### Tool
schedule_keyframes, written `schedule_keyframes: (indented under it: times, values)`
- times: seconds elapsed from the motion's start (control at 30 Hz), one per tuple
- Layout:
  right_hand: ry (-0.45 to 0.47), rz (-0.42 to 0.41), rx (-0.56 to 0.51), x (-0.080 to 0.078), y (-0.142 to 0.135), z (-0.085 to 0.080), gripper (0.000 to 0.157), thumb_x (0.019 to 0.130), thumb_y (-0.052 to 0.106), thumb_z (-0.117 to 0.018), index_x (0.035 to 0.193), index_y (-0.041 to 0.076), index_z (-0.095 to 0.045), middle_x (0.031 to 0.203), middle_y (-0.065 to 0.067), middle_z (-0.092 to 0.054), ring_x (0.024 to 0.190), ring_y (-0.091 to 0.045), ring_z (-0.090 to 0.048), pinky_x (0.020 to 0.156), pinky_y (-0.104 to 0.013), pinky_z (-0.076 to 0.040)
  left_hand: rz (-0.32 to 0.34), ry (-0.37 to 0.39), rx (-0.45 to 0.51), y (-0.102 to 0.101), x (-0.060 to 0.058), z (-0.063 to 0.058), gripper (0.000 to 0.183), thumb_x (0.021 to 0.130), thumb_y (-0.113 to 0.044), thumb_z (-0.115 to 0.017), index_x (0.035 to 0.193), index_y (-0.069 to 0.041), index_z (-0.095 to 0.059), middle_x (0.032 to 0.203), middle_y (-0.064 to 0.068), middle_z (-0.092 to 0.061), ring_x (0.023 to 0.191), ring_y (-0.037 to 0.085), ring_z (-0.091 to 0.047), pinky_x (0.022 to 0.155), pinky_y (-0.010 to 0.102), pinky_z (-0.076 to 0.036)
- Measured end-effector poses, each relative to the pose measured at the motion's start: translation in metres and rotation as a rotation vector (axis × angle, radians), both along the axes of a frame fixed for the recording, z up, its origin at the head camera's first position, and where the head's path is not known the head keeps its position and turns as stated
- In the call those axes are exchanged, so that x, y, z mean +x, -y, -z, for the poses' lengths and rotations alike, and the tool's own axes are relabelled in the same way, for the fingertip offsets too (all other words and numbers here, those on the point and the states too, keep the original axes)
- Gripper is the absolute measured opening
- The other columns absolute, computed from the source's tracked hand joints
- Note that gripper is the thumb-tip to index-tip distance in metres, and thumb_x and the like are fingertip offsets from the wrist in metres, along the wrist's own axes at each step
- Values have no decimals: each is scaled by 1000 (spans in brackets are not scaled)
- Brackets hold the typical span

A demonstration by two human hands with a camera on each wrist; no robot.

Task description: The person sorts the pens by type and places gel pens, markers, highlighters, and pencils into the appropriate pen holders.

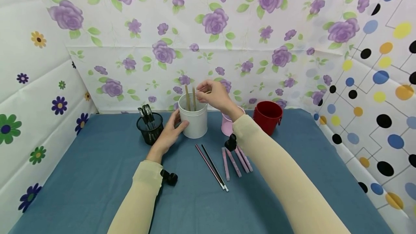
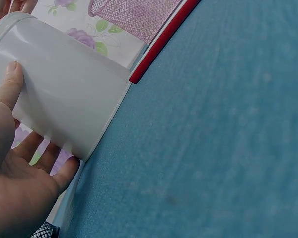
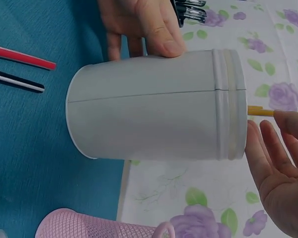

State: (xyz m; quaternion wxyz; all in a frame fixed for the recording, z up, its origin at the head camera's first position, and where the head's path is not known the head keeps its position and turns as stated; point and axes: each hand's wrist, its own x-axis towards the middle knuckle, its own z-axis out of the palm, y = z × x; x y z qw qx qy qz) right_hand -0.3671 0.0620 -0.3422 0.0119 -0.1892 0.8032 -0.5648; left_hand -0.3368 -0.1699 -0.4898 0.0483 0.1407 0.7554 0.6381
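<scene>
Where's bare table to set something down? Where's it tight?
Free: table, left of black cup and left sleeve; right of red bucket and right sleeve; front middle between sleeves, nearer than the pencils. Crowded: back middle, left hand and right hand at the white can, pink cup close by; pink pens in front.

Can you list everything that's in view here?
Cloth: one, blue, underneath
Can: one, white, back centre
Yellow pencils: two, yellow, in can
Black cup: one, black, left of can
Black pens: several, mostly black, in black cup
Pink cup: one, pink, right of can
Bucket: one, red, right of pink cup
Reddish pencil: one, reddish, centre of cloth
Black pencil: one, black, beside it
Pink pens: four visible, pink, right of pencils
Sheets: three, white patterned, back and sides
Wrist cameras: two, black, at cuffs
Sleeves: two, cream, on arms
Left grip: one, bare, round can
Right grip: one, bare, by yellow pencils
</scene>
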Motion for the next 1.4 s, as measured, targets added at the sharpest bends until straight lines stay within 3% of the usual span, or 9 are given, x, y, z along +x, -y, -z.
schedule_keyframes:
  times: [0.3, 0.5, 0.73, 0.97, 1.2, 1.4]
  values:
    - [-33, -1, 19, 3, -13, -2, 20, 103, 12, -72, 121, 3, -69, 115, -15, -72, 105, -35, -74, 90, -40, -65, -4, -2, 4, -1, 0, -1, 80, 109, -45, -60, 172, -30, -12, 176, 8, -21, 162, 35, -19, 127, 62, -27]
    - [-110, -12, 79, 13, -20, -6, 18, 102, 14, -74, 117, 5, -71, 114, -13, -72, 104, -36, -75, 86, -39, -65, -1, 1, 0, -1, 0, -1, 80, 109, -47, -59, 172, -31, -13, 176, 7, -21, 162, 34, -19, 127, 62, -27]
    - [-218, 4, 207, 33, -30, -4, 19, 101, 15, -75, 117, 5, -73, 111, -11, -74, 94, -27, -76, 82, -38, -65, -1, -7, 3, -1, 1, -2, 79, 108, -47, -60, 172, -31, -15, 175, 7, -23, 161, 33, -22, 126, 61, -29]
    - [-303, 1, 375, 62, -37, 9, 21, 98, 13, -77, 117, 4, -76, 104, -10, -77, 91, -26, -76, 84, -41, -65, 2, -16, 8, -1, 3, -2, 78, 109, -45, -59, 172, -31, -15, 175, 7, -23, 162, 33, -21, 126, 61, -29]
    - [-239, -48, 447, 91, -40, 27, 24, 96, 13, -81, 118, 5, -76, 99, -7, -76, 83, -20, -74, 77, -35, -64, -2, -13, 4, -1, 2, -1, 78, 109, -46, -60, 172, -32, -16, 175, 7, -24, 161, 33, -22, 126, 61, -30]
    - [-187, -46, 453, 104, -42, 49, 25, 95, 14, -82, 118, 7, -76, 97, -4, -74, 79, -16, -69, 71, -28, -61, -3, -20, 3, -1, 1, 0, 77, 109, -44, -60, 172, -31, -17, 174, 8, -25, 161, 33, -22, 126, 61, -30]
